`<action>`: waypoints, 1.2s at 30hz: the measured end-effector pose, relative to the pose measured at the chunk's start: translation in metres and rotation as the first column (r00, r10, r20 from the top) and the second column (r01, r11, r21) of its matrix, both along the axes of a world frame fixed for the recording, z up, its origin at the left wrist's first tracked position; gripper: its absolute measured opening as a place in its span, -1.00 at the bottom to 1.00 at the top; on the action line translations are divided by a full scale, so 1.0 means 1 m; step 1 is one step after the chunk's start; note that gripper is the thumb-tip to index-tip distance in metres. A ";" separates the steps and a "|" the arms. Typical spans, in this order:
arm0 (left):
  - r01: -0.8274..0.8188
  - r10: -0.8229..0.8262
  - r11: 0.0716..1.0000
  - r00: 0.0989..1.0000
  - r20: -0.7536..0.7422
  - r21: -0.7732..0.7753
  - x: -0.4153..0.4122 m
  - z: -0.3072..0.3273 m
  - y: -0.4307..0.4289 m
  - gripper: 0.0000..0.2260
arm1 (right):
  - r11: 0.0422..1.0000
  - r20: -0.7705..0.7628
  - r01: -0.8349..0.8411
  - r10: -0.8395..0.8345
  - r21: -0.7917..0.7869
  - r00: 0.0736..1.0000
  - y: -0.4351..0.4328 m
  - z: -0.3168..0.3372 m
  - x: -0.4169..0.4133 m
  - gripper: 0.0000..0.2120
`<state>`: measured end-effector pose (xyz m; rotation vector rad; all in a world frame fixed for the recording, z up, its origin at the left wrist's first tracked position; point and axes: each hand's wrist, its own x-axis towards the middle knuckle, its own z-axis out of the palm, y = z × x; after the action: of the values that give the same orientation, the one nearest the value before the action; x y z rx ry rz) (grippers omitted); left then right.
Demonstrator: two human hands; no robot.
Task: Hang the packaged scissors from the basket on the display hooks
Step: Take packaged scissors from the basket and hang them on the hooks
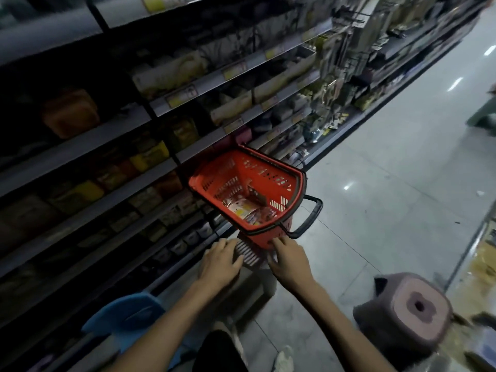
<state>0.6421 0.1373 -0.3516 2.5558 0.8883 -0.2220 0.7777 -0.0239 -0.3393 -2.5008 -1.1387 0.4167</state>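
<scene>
Two bare hands reach forward and down toward a red basket (209,173) in a dim shop aisle. The left hand (221,261) lies with its fingers (228,244) straight and slightly spread, clamped on nothing. Its tips rest on a pale slatted surface (248,255) just under the basket's near end; whether that is a stool or a crate cannot be told. The right hand (288,260) is flat as well, fingers apart, and its tips touch the lower near edge of the basket beside the slats. Neither hand curls round anything.

The basket sits tilted, its open top turned toward the camera and its far end against the lowest shelves (80,146). Several packaged scissors (249,212) lie loose at its bottom, near the lower corner, in pale cards with red and yellow print; the blur hides how many. A black handle (308,218) sticks out of the basket's right side over the floor (389,183), which is grey, glossy tile.

Rows of shelves run along the left, stacked with boxed and tinned goods too dark to read, with yellow price tags on the shelf edges. Farther down the aisle, up and to the right, hanging goods (335,76) crowd a display — the hooks themselves are too blurred to make out. A purple plastic stool (410,310) stands at the lower right, well apart from the basket, and a blue plastic piece (128,312) shows at the lower left beside the left forearm.
</scene>
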 end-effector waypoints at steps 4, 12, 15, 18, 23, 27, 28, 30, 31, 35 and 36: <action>0.053 -0.050 0.997 0.998 -0.047 0.053 0.036 -0.016 0.043 -0.45 | 0.994 0.084 -0.057 0.065 -0.093 0.994 0.055 -0.026 0.041 -0.64; 0.306 -0.291 0.950 0.940 -0.181 0.065 0.084 -0.059 0.139 -0.38 | 0.955 0.172 -0.097 0.149 -0.281 0.974 0.099 -0.081 0.075 -0.65; 0.350 -0.336 0.936 0.918 -0.210 0.037 0.093 -0.076 0.168 -0.29 | 0.956 0.208 -0.097 0.158 -0.276 0.965 0.107 -0.086 0.082 -0.67; 0.405 -0.390 0.913 0.900 -0.195 0.043 0.098 -0.093 0.188 -0.25 | 0.921 0.119 -0.088 0.143 -0.379 0.982 0.119 -0.085 0.089 -0.65; 0.428 -0.416 0.902 0.895 -0.163 0.048 0.109 -0.111 0.206 -0.33 | 0.851 -0.101 -0.183 0.154 -0.492 0.983 0.164 -0.102 0.117 -0.69; 0.409 -0.401 0.907 0.912 -0.087 0.102 0.117 -0.126 0.207 -0.49 | 0.793 -0.212 -0.290 0.206 -0.535 0.955 0.208 -0.151 0.142 -0.74; 0.390 -0.385 0.913 0.921 -0.061 0.123 0.120 -0.128 0.207 -0.55 | 0.784 -0.221 -0.308 0.222 -0.539 0.950 0.219 -0.165 0.147 -0.74; 0.341 -0.343 0.930 0.939 -0.009 0.141 0.122 -0.132 0.204 -0.64 | 0.776 -0.228 -0.337 0.252 -0.534 0.940 0.236 -0.196 0.155 -0.71; 0.318 -0.325 0.936 0.946 0.018 0.152 0.123 -0.135 0.204 -0.67 | 0.774 -0.216 -0.349 0.276 -0.528 0.937 0.243 -0.211 0.159 -0.69; 0.280 -0.303 0.943 0.946 0.118 0.183 0.121 -0.147 0.203 -0.71 | 0.774 -0.183 -0.358 0.309 -0.522 0.933 0.264 -0.261 0.171 -0.60; 0.277 -0.304 0.943 0.943 0.137 0.185 0.120 -0.150 0.203 -0.72 | 0.775 -0.173 -0.362 0.319 -0.517 0.932 0.269 -0.270 0.173 -0.59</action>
<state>0.7624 0.3406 -0.5012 2.8055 0.4810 -0.0226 0.9504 0.2451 -0.6096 -2.6901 -1.6399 1.0629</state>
